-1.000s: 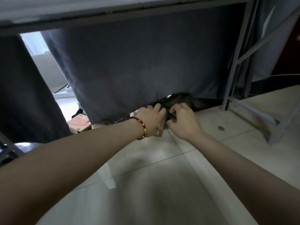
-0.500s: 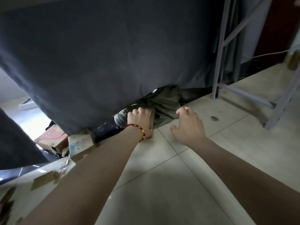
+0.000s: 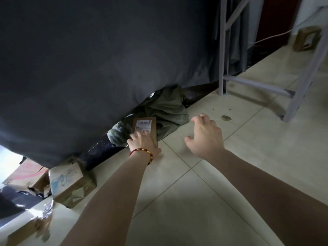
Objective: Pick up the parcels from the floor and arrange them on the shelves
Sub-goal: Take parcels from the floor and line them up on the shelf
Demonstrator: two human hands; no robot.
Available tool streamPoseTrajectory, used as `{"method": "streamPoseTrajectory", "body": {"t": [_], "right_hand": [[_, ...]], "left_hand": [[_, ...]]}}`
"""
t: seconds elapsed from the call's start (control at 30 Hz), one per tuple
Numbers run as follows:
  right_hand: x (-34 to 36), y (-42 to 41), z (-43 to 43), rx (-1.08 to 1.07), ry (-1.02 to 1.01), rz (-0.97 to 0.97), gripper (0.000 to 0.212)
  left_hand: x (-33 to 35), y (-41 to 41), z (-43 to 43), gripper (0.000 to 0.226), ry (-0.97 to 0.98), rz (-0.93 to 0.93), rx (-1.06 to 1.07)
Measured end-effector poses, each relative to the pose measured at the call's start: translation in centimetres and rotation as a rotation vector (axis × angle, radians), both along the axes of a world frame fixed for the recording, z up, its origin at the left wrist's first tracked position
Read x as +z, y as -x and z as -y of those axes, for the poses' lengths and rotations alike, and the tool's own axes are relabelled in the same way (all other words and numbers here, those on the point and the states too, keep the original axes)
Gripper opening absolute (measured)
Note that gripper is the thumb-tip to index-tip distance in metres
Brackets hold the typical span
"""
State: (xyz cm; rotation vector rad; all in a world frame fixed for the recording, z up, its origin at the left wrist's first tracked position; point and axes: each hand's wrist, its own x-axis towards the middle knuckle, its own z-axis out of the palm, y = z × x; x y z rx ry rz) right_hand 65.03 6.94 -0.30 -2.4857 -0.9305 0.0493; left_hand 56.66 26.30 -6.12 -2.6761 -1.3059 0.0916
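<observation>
A small brown cardboard parcel with a white label lies at the foot of a dark hanging cloth, propped on a grey-green soft bag. My left hand, with a red and gold bracelet at the wrist, grips the parcel's near end, fingers on top and thumb round its lower edge. My right hand hovers just right of it above the floor tiles, fingers spread and loosely bent, holding nothing. A grey metal shelf frame stands at the upper right.
A taped cardboard box and a torn box sit on the floor at the left, beside a dark blue wrapped parcel. Another brown box stands far right. A shelf crossbar runs low over the tiles.
The small brown parcel has come out from under the cloth and its label now shows. My right hand has let go and lifted away to the right.
</observation>
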Motion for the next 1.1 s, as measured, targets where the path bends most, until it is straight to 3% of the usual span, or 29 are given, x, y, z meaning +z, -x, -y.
{"method": "streamPoseTrajectory", "body": {"t": [0.6, 0.8, 1.1], "right_hand": [[-0.8, 0.0, -4.0, 0.077, 0.075, 0.116, 0.057], [-1.0, -0.5, -3.3, 0.108, 0.117, 0.113, 0.056], [-0.6, -1.5, -1.2, 0.108, 0.105, 0.079, 0.055]], "left_hand": [[-5.9, -1.9, -4.9, 0.094, 0.278, 0.233, 0.208], [-7.0, -2.1, -4.3, 0.058, 0.351, 0.319, 0.238], [-7.3, -2.5, -3.6, 0.069, 0.332, 0.47, 0.389]]}}
